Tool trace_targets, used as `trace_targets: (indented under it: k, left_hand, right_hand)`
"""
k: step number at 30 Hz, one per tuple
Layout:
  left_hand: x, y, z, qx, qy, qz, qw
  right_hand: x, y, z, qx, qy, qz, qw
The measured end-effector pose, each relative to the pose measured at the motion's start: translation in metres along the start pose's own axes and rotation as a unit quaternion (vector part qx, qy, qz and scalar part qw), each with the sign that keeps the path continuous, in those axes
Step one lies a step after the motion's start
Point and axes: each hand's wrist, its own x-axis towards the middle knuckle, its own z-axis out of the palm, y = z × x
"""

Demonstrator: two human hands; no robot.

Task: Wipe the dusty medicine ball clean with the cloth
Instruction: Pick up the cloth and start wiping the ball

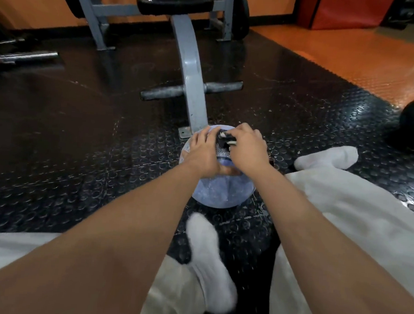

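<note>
the ball [223, 194] sits on the floor [80, 149] between the person's legs. the left hand [205, 152] lies on its top, fingers fairly straight, steadying it. the right hand [249, 149] has its grip curled round the bunched dark cloth [224, 139] at the crown. the near face looks pale with dust, so most wiping seems left.

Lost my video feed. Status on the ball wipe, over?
Left hand flat on the ball. Right hand grips the cloth on the ball's top. Near side looks dusty. Bench leg close behind, not blocking.
</note>
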Motion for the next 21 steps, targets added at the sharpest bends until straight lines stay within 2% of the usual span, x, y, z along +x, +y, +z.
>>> trace_targets:
  k: [8, 12, 16, 21]
  left_hand:
    - [-0.009, -0.020, 0.003, -0.008, 0.005, 0.014, 1.000]
    - [-0.015, -0.028, 0.005, -0.035, 0.025, -0.007, 0.999]
    - [-0.016, -0.027, 0.003, -0.039, 0.028, 0.002, 0.999]
    - [-0.020, -0.030, 0.003, -0.026, 0.018, 0.031, 0.999]
  right_hand:
    - [-0.010, -0.004, 0.000, -0.016, -0.035, -0.061, 0.997]
    - [-0.013, -0.019, 0.008, -0.013, -0.004, -0.038, 0.999]
    - [-0.023, -0.025, 0.019, -0.062, 0.027, -0.037, 0.997]
    - [-0.031, -0.022, 0.013, -0.073, -0.011, -0.066, 0.995]
